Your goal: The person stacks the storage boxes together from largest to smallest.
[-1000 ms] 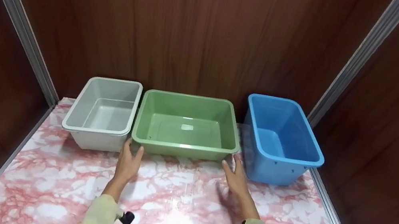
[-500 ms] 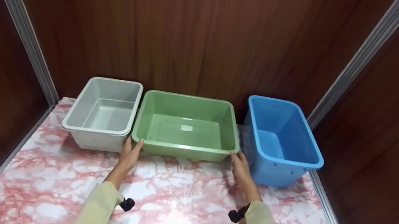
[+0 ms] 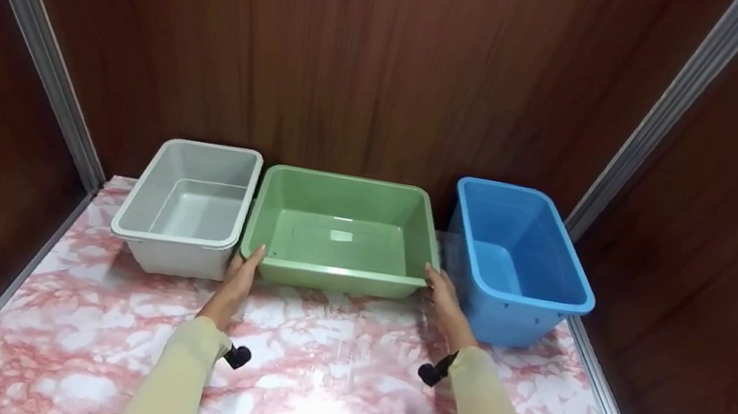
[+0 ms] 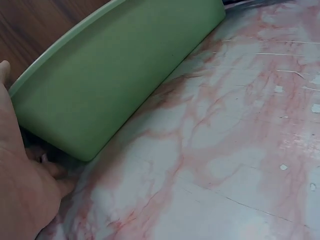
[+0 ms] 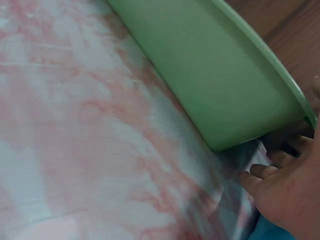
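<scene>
An oblong green plastic basin (image 3: 336,270) stands on the marbled table, its long side towards me. My left hand (image 3: 238,281) grips its near left corner, thumb over the rim. In the left wrist view the fingers (image 4: 55,175) reach along the short side of the basin (image 4: 115,80), below the rim. At the near right corner, my right hand (image 3: 446,311) holds the basin likewise, thumb on the rim. The right wrist view has its curled fingers (image 5: 262,172) beneath the rim, beside the end wall of the basin (image 5: 210,75).
Close on the left is a light grey tub (image 3: 180,258); a taller blue tub (image 3: 507,320) stands to the right, behind my right hand. Dark wood panels (image 3: 379,59) enclose the back and sides. The table (image 3: 327,365) has a pink and white marble pattern.
Both hands have moved forward from just in front of the green basin to its near corners, and the thumbs have come over the rim. The tubs have stayed in place.
</scene>
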Tool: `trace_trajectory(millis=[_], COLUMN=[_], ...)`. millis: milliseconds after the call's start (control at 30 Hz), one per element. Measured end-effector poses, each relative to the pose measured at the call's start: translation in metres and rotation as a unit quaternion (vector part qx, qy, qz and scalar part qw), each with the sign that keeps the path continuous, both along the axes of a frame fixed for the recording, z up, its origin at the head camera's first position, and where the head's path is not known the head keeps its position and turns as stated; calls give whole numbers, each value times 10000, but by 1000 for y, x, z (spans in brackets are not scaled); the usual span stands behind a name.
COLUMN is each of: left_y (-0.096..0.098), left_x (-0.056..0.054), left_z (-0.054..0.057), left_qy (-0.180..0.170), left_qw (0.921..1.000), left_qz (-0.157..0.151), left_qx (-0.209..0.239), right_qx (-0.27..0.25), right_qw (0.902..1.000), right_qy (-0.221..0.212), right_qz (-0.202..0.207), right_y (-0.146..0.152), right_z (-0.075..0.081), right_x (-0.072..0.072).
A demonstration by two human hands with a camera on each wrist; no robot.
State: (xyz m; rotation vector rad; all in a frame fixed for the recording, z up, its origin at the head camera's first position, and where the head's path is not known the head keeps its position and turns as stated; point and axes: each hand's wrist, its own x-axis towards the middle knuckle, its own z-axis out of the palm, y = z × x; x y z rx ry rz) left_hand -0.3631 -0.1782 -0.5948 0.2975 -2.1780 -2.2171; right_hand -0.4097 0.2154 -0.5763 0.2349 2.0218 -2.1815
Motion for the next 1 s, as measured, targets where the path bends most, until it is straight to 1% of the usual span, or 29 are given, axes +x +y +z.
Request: trace_trajectory(millis=[67,100,167,233,300,367,433,467,533,567,667,767,833,1000], left_y=[-2,-3,-5,-5,-4,-2,-1,-1,-3,-3,-7,-10,-12,-14], left_x=[-2,-3,-8,-11,-15,-20,-25,-28,-32,-33,-34,-33,-32,-30], left_z=[2,3,5,7,8,10,12,13,14,15,17,18,19,20], left_qy=[5,-48,-9,-115,-256,-323,-416,-452,-501,-558,-852,-1099,-1230,-1149], left_qw=[9999,9998,9992,9981,9956,9900,9808,9762,9699,9687,9701,9701,9707,9738], left_qz=[71,100,233,365,446,460,460,454,405,399,303,209,176,136], left_qx=[92,139,319,487,780,1293,1847,2070,2350,2386,2252,2155,2059,1959], right_qx=[-80,-112,-186,-239,-166,-72,28,112,231,288,528,571,463,200], right_qw=[9999,9998,9995,9992,9992,9991,9988,9986,9978,9972,9953,9952,9960,9975], right_qy=[-140,-189,-240,-286,-322,-387,-469,-501,-596,-645,-719,-661,-599,-487], right_qz=[6,27,79,150,165,127,132,150,192,242,376,451,468,462], right_y=[-2,-3,-5,-6,-7,-7,-6,-6,-5,-5,-5,-7,-8,-9], right_z=[2,3,6,8,10,11,11,11,11,11,10,8,8,9], right_x=[-6,-9,-14,-19,-22,-25,-28,-30,-31,-31,-29,-27,-26,-27])
